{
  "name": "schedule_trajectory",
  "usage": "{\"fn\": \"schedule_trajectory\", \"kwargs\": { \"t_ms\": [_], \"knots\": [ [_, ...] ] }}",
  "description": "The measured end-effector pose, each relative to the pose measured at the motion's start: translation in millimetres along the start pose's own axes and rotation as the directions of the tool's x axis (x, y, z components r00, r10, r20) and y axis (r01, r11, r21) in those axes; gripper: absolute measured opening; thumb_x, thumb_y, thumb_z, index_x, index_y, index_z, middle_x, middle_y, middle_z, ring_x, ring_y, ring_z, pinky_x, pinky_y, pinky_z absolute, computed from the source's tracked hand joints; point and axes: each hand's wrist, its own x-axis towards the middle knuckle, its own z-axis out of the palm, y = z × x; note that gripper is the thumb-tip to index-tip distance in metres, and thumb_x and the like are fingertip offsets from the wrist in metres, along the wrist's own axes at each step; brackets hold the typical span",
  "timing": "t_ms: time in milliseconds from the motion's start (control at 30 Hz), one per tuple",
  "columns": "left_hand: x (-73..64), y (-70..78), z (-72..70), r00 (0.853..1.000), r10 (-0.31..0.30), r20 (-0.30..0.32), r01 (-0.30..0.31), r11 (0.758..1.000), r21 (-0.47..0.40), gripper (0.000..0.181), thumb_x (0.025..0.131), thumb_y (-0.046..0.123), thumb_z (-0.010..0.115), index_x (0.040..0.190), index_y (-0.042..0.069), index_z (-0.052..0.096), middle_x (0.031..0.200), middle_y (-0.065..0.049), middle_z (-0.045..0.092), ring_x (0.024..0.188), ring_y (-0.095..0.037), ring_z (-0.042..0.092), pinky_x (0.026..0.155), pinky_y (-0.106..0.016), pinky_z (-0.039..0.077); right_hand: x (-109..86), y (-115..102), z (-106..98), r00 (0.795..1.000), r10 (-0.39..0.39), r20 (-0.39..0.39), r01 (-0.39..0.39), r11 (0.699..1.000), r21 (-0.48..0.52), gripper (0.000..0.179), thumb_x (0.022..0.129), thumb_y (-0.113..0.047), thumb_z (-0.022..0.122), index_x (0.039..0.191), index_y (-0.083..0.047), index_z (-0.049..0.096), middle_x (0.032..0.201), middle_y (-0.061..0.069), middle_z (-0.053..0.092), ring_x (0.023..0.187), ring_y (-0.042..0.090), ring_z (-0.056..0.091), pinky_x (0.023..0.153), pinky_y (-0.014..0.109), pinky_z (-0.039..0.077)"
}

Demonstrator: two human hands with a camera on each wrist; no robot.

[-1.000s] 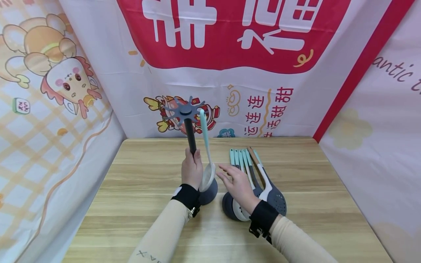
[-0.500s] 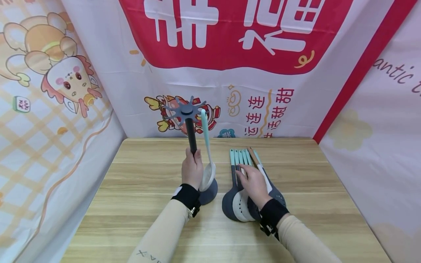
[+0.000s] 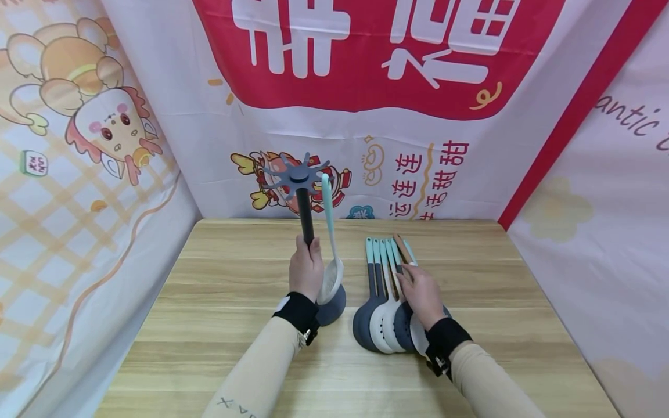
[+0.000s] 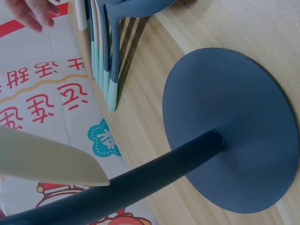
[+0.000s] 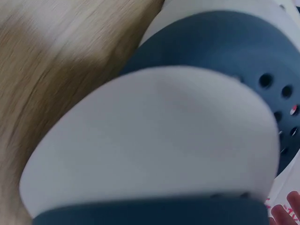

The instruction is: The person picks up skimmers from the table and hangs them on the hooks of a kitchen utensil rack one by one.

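My left hand [image 3: 306, 268] grips the black pole [image 3: 305, 212] of a utensil stand with a grey spoked top [image 3: 299, 173]. Its round dark base [image 4: 229, 117] sits on the table. From the top hangs a white ladle-like utensil [image 3: 331, 280] with a mint handle, close beside my left hand. My right hand [image 3: 423, 295] is over the right end of a row of kitchen utensils, fingers loosely bent near a brown handle [image 3: 401, 248]. In the right wrist view, its fingertips [image 5: 283, 215] show apart from the white and dark heads. My right hand partly hides the rightmost utensils.
Several overlapping grey and white utensils, including a dark-headed one [image 3: 366, 328], lie on the wooden table [image 3: 235, 278], mint handles pointing away. Behind stands a printed cloth backdrop [image 3: 324, 128], with another patterned cloth [image 3: 94, 232] at the left.
My right hand has moved right, from the left part of the utensil row to its right end, uncovering the left utensils. My left hand keeps its grip on the pole.
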Motion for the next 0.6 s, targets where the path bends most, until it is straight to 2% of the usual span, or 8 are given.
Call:
{"fn": "schedule_trajectory", "kwargs": {
  "t_ms": [167,333,600],
  "knots": [
    [-0.1,-0.6,0.8,1.0,0.015,-0.007,-0.015,1.0,0.003,0.038,0.108,0.037,0.034,0.107,0.0,0.043,0.069,-0.009,0.048,0.059,-0.026,0.05,0.055,-0.034,0.041,0.3,10.7,-1.8,0.999,0.044,-0.005,-0.044,0.999,-0.02,0.041,0.099,-0.024,0.061,0.132,0.0,0.06,0.131,0.023,0.062,0.122,0.041,0.058,0.099,0.055,0.049],
    [0.3,-1.0,1.1,1.0,0.024,-0.014,-0.024,1.0,0.009,0.034,0.108,0.033,0.036,0.107,0.0,0.043,0.069,-0.009,0.048,0.059,-0.027,0.05,0.055,-0.035,0.041,0.2,20.9,-1.1,0.998,0.055,-0.038,-0.057,0.997,-0.052,0.041,0.097,-0.024,0.064,0.129,0.001,0.062,0.125,0.026,0.064,0.116,0.043,0.06,0.096,0.055,0.051],
    [0.2,0.4,0.5,1.0,-0.01,0.006,0.01,1.0,-0.003,0.03,0.108,0.031,0.037,0.108,0.001,0.043,0.07,-0.009,0.048,0.06,-0.025,0.05,0.056,-0.033,0.041,-0.3,35.3,-0.5,0.993,0.114,-0.019,-0.115,0.992,-0.05,0.044,0.096,-0.022,0.065,0.128,0.007,0.06,0.119,0.028,0.065,0.109,0.041,0.063,0.089,0.052,0.053]
  ]
}}
